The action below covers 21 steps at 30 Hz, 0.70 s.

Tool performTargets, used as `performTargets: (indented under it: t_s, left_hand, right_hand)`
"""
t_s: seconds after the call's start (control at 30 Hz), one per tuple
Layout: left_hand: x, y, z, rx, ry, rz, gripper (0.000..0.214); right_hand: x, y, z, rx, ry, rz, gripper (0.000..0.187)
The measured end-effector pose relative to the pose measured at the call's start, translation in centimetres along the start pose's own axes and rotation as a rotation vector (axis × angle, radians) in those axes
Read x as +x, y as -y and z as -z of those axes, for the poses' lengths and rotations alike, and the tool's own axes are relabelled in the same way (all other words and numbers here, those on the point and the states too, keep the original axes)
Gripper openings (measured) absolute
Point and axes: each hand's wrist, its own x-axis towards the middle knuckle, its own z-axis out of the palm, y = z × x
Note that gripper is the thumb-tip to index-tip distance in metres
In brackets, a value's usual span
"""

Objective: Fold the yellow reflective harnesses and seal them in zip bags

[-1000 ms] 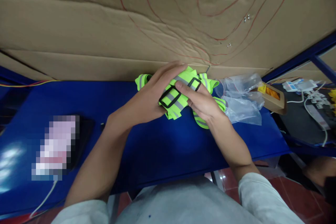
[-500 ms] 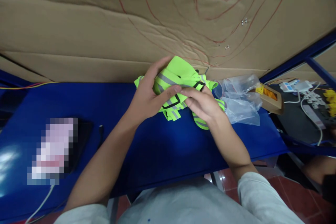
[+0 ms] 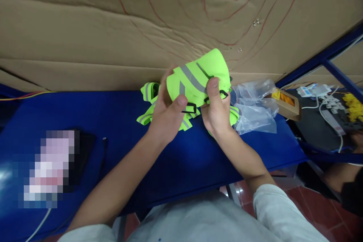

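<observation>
Both hands, left (image 3: pixel 167 115) and right (image 3: pixel 216 110), had each grip clamped on the folded neon vest (image 3: pixel 198 77), raised above the tabletop's (image 3: pixel 113 121) far edge beside clear bags (image 3: pixel 253 107).

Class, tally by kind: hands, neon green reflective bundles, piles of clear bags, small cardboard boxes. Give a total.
hands: 2 (left hand, right hand)
neon green reflective bundle: 1
pile of clear plastic bags: 1
small cardboard box: 1
total: 5
</observation>
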Motion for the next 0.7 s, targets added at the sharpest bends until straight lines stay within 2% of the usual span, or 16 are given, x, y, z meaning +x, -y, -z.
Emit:
performTargets:
  t_s: [0.1,0.27,0.33,0.4,0.5,0.57,0.63,0.67,0.7]
  left_hand:
    - [-0.5,0.5,-1.0,-0.031,0.049,0.111,0.064]
    - [-0.6,0.2,-1.3,0.073,-0.034,0.091,0.072]
    - [-0.7,0.2,-1.2,0.102,-0.079,0.068,0.066]
    - [-0.7,0.1,-1.1,0.114,-0.124,0.038,0.053]
    - [-0.4,-0.4,-0.7,0.099,-0.161,-0.019,0.035]
    - [0.2,-1.0,-0.2,0.075,-0.160,-0.093,0.030]
    - [0.9,-1.8,0.7,0.076,-0.149,-0.165,0.027]
    - [1.3,-2.2,1.2,0.095,-0.144,-0.185,0.027]
    - [1.6,-2.6,1.9,0.128,-0.146,-0.202,0.028]
  right_hand:
    - [-0.2,-0.9,0.1,-0.001,-0.015,0.012,0.069]
    - [-0.2,-2.3,0.2,-0.067,-0.063,0.091,0.069]
    - [-0.4,-2.5,-0.2,-0.047,-0.053,0.097,0.070]
    - [-0.7,-2.3,-0.6,-0.029,0.022,0.077,0.070]
    - [-0.6,-1.1,-0.6,-0.075,0.213,0.086,0.080]
    - [0.2,0.6,0.9,-0.165,0.377,0.172,0.094]
    - [1.5,2.9,4.0,-0.346,0.563,0.241,0.099]
    - [2.1,4.1,6.0,-0.490,0.649,0.207,0.088]
    - [2.8,5.2,8.2,-0.677,0.661,0.148,0.071]
